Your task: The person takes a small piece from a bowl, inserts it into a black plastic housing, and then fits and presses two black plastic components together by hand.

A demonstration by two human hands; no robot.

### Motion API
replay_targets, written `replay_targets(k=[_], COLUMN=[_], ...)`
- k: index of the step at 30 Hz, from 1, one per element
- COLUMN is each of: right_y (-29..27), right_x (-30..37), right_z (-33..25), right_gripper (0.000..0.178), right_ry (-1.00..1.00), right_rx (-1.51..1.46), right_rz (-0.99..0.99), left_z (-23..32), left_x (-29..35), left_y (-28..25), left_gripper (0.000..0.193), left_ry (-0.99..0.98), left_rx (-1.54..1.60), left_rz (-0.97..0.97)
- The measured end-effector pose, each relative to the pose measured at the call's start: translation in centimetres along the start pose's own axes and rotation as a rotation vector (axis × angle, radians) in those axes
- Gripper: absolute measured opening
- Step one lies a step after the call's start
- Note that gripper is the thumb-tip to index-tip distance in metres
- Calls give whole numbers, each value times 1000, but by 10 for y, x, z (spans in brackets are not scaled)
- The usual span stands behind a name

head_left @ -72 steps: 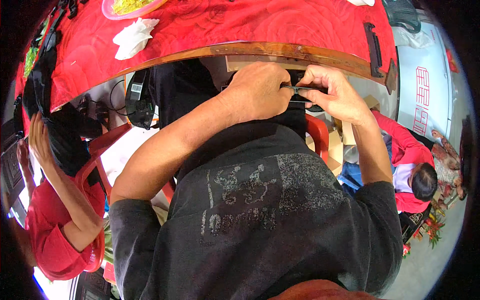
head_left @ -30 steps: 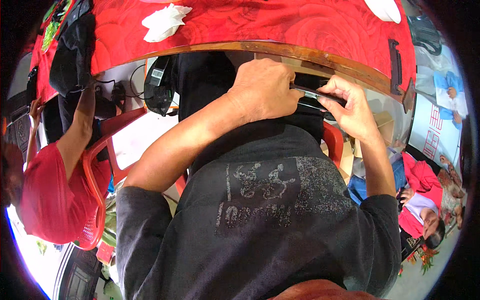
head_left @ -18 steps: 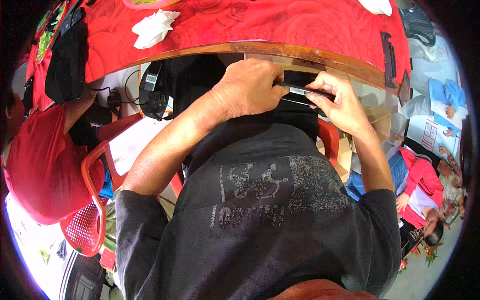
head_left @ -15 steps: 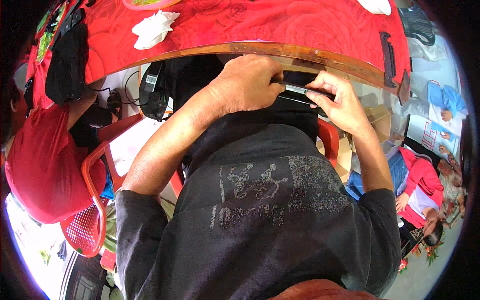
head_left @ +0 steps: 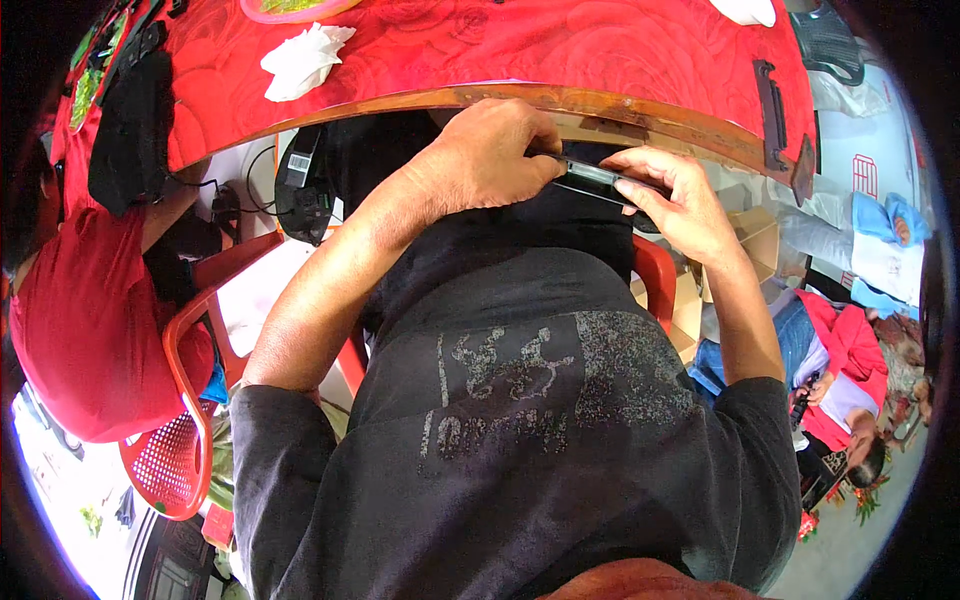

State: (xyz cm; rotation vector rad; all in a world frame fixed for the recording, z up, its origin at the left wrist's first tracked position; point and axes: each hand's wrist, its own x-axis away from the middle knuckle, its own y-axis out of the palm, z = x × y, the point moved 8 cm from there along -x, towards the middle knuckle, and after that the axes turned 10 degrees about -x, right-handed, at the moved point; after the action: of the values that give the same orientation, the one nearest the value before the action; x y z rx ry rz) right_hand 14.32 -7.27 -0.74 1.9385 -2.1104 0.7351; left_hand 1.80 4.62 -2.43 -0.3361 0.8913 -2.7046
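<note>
Just off the table's near edge, both hands hold a narrow dark flat piece with a pale shiny strip [head_left: 592, 178] by its two ends. My left hand [head_left: 492, 155] is closed, its thumb and fingers pinching the left end. My right hand [head_left: 677, 195] grips the other end, thumb on top and fingers curled beneath. The piece lies nearly level, sloping down a little to the right. Its ends are hidden by my fingers, and I cannot make out its exact kind.
A table with a red rose-patterned cover [head_left: 480, 45] bears a crumpled white tissue [head_left: 306, 62], a pink-rimmed dish [head_left: 300, 10] and a long dark plastic strip [head_left: 770, 115]. A person in red [head_left: 105, 330] sits left by a red chair [head_left: 185, 440]. Cardboard [head_left: 757, 240] stands at right.
The flat piece has tilted, so more of its shiny strip shows. My left hand has shifted slightly up and left; my right hand stays almost in place.
</note>
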Motion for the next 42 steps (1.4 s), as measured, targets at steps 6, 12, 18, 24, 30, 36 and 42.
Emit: replay_targets(k=[6,12,18,24,30,36,42], right_y=[6,15,8,3,8,2,-6], right_x=[2,6,6,7,3,0,-3], right_z=[-8,-7,-1,-7,-18,-13,-4], right_gripper=[23,24,26,26,27,25,26], right_ry=[-41,-101,-64,-146,-184,-146,-31], right_rx=[18,291,222,148,294,579,417], right_rz=[10,-34,3,24,-32,83,113], left_z=[1,8,12,13,19,27,29], left_x=[2,4,-2,-8,-8,-12,-16], left_y=[-1,0,1,-1,-5,-12,-11], left_gripper=[20,19,19,19,18,17,14], left_ry=[49,61,10,27,77,125,81], left_rx=[-27,-45,-122,-86,-101,-156,-160], left_rz=[56,31,7,16,72,109,120])
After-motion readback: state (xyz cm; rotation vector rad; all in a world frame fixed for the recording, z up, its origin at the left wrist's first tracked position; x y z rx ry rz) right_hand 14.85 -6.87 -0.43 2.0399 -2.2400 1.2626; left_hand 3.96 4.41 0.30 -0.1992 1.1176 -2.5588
